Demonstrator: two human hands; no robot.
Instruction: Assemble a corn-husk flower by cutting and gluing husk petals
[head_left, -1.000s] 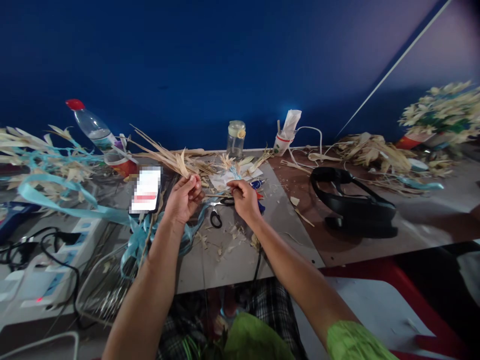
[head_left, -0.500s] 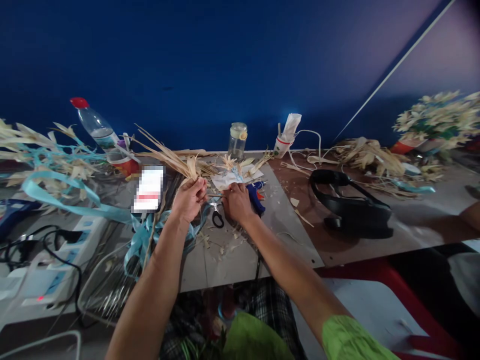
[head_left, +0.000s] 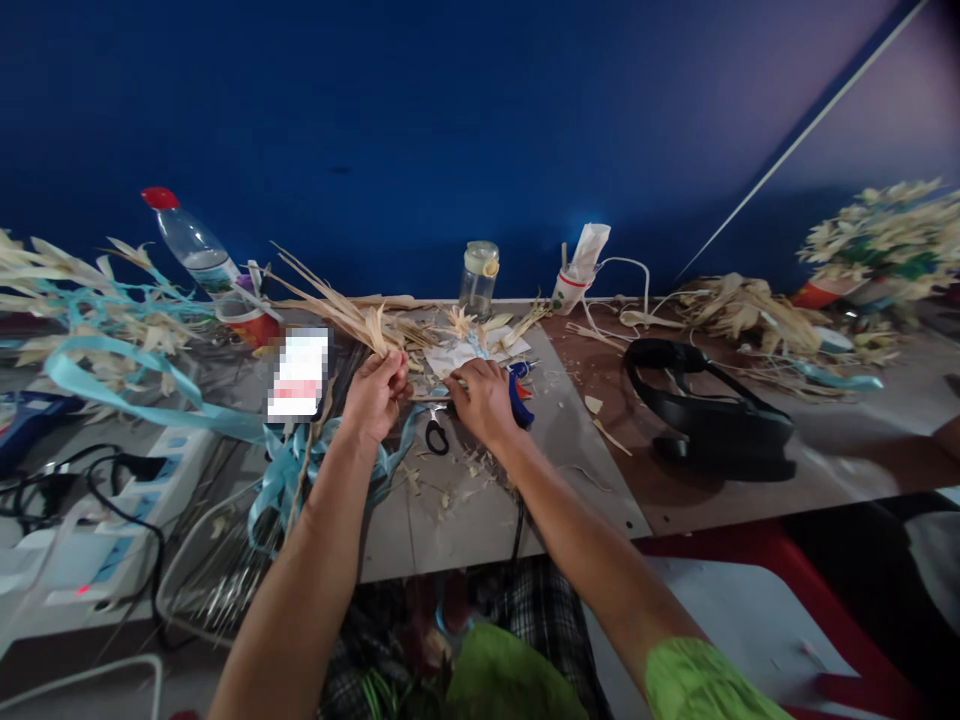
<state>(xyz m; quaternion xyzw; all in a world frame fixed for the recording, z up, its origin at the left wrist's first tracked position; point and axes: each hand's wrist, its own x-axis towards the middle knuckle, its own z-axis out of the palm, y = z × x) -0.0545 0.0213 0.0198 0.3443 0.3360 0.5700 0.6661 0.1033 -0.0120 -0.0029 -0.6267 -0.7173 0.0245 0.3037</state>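
My left hand (head_left: 377,396) is closed, thumb and fingers pinched on a pale dried corn husk piece (head_left: 373,328) whose tips fan upward. My right hand (head_left: 484,400) is bent over the table just right of it, fingers curled down; what they grip is hidden. A thin pale stick (head_left: 430,398) lies between the two hands. Scissors (head_left: 436,432) with black handles rest below it. Beside my right hand is a blue glue gun (head_left: 519,395), partly covered. White paper (head_left: 448,357) with a husk flower (head_left: 463,325) lies beyond the fingers.
A phone (head_left: 298,375), light-blue ribbon (head_left: 281,470) and a power strip (head_left: 150,510) are at left. A jar (head_left: 478,280) and a paper cup (head_left: 570,292) stand by the wall. Right are a black headset (head_left: 712,430) and a husk pile (head_left: 757,315). Another person's arm (head_left: 946,435) shows at the edge.
My right hand has drawn back slightly from the white paper, its thumb now showing at the left. My left hand still pinches the husk piece. The view has shifted slightly.
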